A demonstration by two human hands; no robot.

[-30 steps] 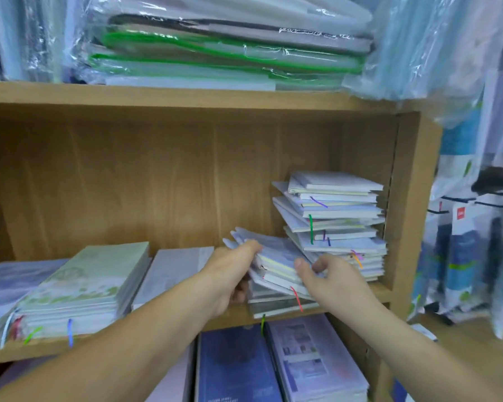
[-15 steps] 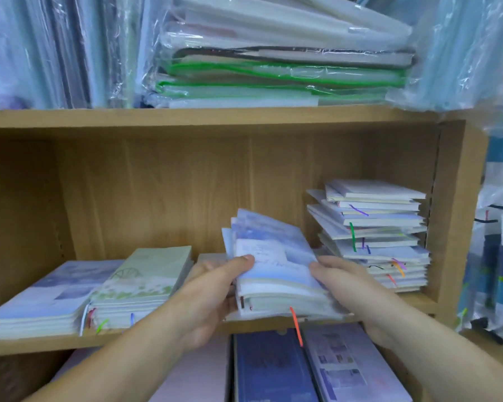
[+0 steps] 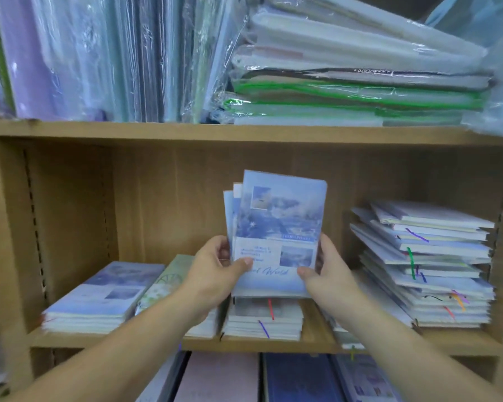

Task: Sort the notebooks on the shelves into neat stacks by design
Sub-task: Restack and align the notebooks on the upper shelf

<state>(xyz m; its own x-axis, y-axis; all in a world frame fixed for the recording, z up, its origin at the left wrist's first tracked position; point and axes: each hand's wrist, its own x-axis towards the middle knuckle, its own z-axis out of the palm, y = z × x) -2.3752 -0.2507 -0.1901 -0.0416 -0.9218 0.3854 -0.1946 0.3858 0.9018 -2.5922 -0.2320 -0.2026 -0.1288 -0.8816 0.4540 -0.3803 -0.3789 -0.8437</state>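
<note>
left hand (image 3: 212, 274): grips the lower left edge of the held notebooks (image 3: 279, 227), with its fingers (image 3: 243, 262) curled round them and the thumb lying across the front cover.
right hand (image 3: 331, 277): grips the lower right edge, thumb on the cover, the other fingers hidden behind.
held notebooks: a fanned bunch with blue cloud covers, upright and facing the camera, between the two sets of fingers.
below the fingers: a low stack (image 3: 263, 317) lies flat on the shelf board (image 3: 128, 342), with red and blue ribbons over its front. Whether the bunch rests on it cannot be told.
left of the fingers: a green-cover stack (image 3: 169, 280) sits just beside the left hand, with a blue-cover stack (image 3: 105, 294) farther out.
right of the fingers: an untidy stack (image 3: 424, 265) with its books askew and coloured ribbons sticking out.
above the fingers: plastic-wrapped packs (image 3: 355, 82) on the upper shelf.
</note>
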